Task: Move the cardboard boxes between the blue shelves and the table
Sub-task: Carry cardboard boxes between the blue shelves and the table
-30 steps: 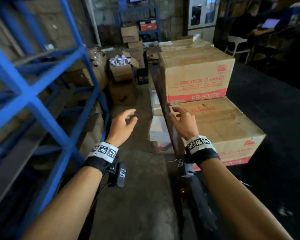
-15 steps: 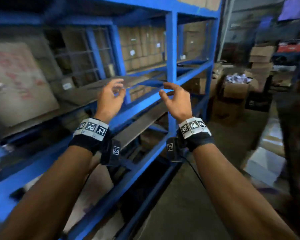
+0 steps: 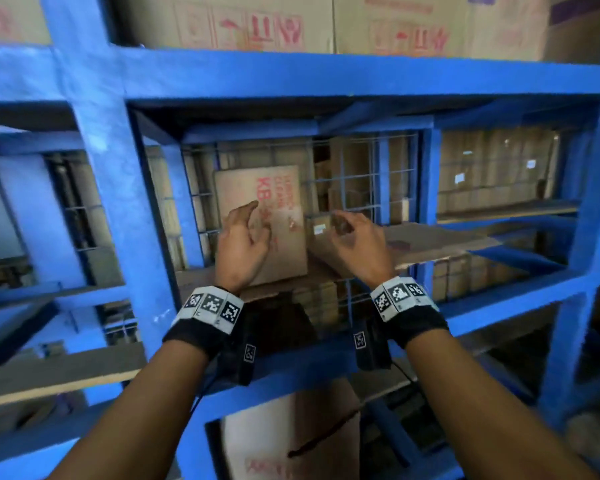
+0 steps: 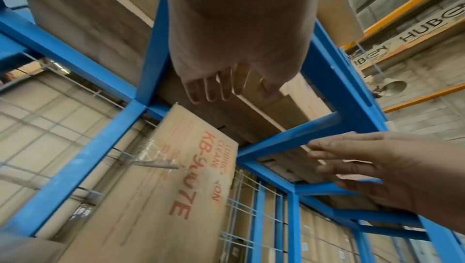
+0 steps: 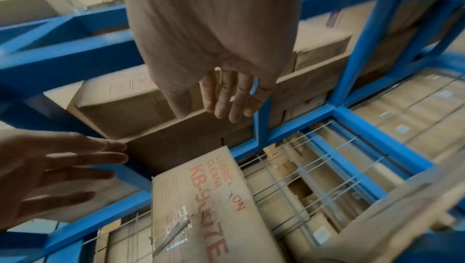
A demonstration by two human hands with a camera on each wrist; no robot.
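Blue metal shelves (image 3: 111, 188) hold a brown cardboard box (image 3: 274, 258) standing just beyond both hands' loosely spread, empty fingers (image 3: 246, 211).

Cardboard box (image 5: 201, 197) in red: "LUBRIC…ON CLEANE…", "KB-9…7E"; wall sign (image 4: 425, 28): "HUB"

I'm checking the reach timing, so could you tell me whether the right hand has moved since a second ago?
Yes. The right hand left the stacked boxes by the table and now reaches, empty, into the blue shelves, beside the KB-9007E box.
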